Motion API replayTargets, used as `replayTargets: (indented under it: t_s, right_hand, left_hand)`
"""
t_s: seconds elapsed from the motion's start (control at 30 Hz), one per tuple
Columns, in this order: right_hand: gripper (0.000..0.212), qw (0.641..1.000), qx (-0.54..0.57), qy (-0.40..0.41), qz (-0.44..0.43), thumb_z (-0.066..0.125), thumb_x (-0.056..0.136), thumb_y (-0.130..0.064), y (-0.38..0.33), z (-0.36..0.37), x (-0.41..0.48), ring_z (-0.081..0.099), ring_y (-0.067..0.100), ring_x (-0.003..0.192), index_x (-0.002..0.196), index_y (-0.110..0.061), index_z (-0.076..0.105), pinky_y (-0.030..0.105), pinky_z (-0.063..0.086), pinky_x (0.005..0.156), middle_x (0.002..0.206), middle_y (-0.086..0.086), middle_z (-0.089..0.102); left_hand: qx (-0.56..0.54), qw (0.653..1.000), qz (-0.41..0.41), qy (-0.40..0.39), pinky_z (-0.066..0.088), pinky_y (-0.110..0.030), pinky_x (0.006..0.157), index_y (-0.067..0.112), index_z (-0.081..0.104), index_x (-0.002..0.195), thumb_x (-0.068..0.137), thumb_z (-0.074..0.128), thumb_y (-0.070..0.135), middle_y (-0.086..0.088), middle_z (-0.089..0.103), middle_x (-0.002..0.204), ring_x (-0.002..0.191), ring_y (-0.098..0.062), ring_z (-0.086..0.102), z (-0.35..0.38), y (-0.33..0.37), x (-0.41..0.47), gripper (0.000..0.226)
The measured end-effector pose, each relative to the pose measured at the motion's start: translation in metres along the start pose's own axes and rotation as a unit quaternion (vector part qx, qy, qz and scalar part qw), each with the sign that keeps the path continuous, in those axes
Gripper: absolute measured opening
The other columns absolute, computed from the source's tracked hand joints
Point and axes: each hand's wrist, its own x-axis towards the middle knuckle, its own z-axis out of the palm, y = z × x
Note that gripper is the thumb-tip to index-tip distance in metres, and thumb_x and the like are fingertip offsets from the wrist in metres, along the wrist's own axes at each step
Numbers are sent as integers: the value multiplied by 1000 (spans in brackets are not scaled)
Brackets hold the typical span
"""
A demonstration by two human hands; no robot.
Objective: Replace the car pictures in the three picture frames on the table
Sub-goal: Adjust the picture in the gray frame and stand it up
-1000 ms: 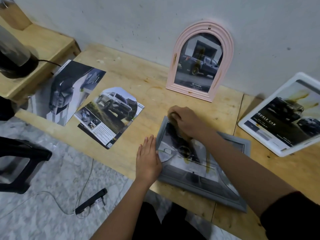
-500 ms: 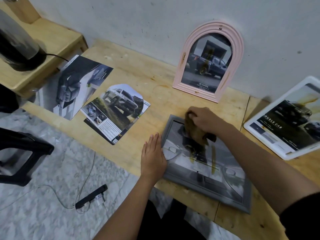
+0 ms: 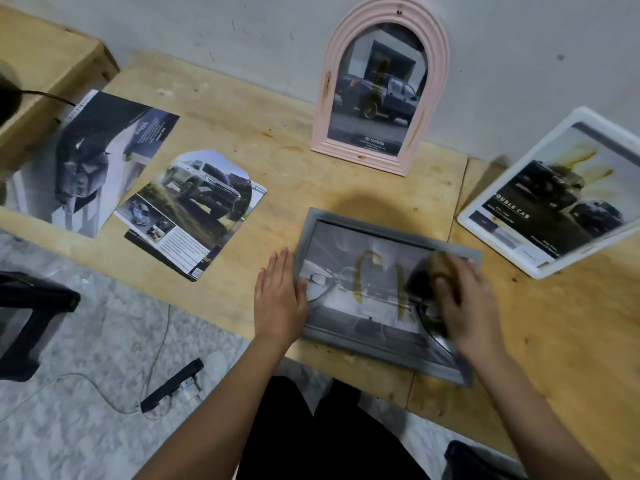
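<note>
Three frames in the head view, one of them the job in hand. Grey frame flat on the wooden table, close to its near edge, car picture inside, yellow-brown smears across the glass. Left hand laid flat at the grey frame's left edge, fingers straight and together, thumb reaching onto the glass; gripping nothing, only pinning. Right hand over the grey frame's right half, fingers curled over a brownish wad and pressing it to the glass; cloth or sponge, too blurred to say which.

Behind the grey frame, against the wall: pink arched frame, upright, dark pickup picture inside, streaked as well. Right of the grey frame and well apart: white frame, tilted back, also stained. Left of the grey frame, flat on the table: cut-out print of a white SUV, and beyond that a larger print of a dark car; likely the replacements.

Probably wiping the glass clean ahead of the swap. Early in the task, judging by pictures inside all three frames and both prints lying loose.

To do it well:
- Bear down with the left palm to stop any skating toward the table's near edge.
- Wipe from the clean left part toward the smears, never back over cleared glass.
- Turn the wad to a fresh face once loaded, or risk spreading the muck.
- Press lightly enough to spare the glass.
- Leave both prints well away from anything wet.
</note>
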Motion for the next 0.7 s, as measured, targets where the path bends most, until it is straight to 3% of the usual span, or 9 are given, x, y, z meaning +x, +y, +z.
replayTargets:
  t_s: [0.1, 0.3, 0.47, 0.57, 0.7]
  right_hand:
    - [55, 996, -80, -27, -22, 30, 95, -42, 0, 49, 1, 22, 31, 142, 145, -18, 31, 48, 12, 116, 152, 6, 31]
    - [55, 996, -29, 56, 59, 29, 93, -41, -38, 87, 8, 27, 31, 140, 143, -18, 38, 48, 16, 114, 152, 7, 33]
    - [51, 998, -16, 25, 53, 36, 97, -36, -68, 104, 14, 16, 27, 143, 146, -23, 30, 45, 6, 115, 157, 2, 20]
    - [51, 999, -31, 20, -17, 38, 94, -41, -73, 110, 16, 26, 28, 140, 142, -22, 37, 46, 15, 114, 153, 4, 30]
    - [50, 978, -58, -43, -194, 39, 87, -40, -67, 106, 21, 43, 26, 131, 132, -23, 51, 43, 28, 107, 143, 1, 47]
  left_hand:
    - [22, 1000, -3, -19, 6, -33, 119, 12, 18, 149, 97, 16, 36, 2, 17, 158, 147, -13, 8, 0, 0, 0, 57]
    - [28, 999, 0, -29, 3, -33, 119, 12, 16, 149, 93, 12, 34, 0, 14, 158, 147, -15, 6, -2, 3, 1, 60]
    - [24, 999, -3, -25, 3, -34, 119, 11, 18, 148, 94, 13, 33, -1, 16, 158, 147, -16, 7, -2, 3, 1, 59]
    - [18, 1000, -5, -22, 4, -35, 119, 11, 19, 148, 94, 15, 31, -1, 17, 158, 147, -16, 7, -3, 4, 0, 58]
    - [20, 1000, -9, -17, 6, -35, 120, 11, 20, 148, 93, 16, 30, -1, 18, 157, 147, -16, 9, -1, 5, 1, 58]
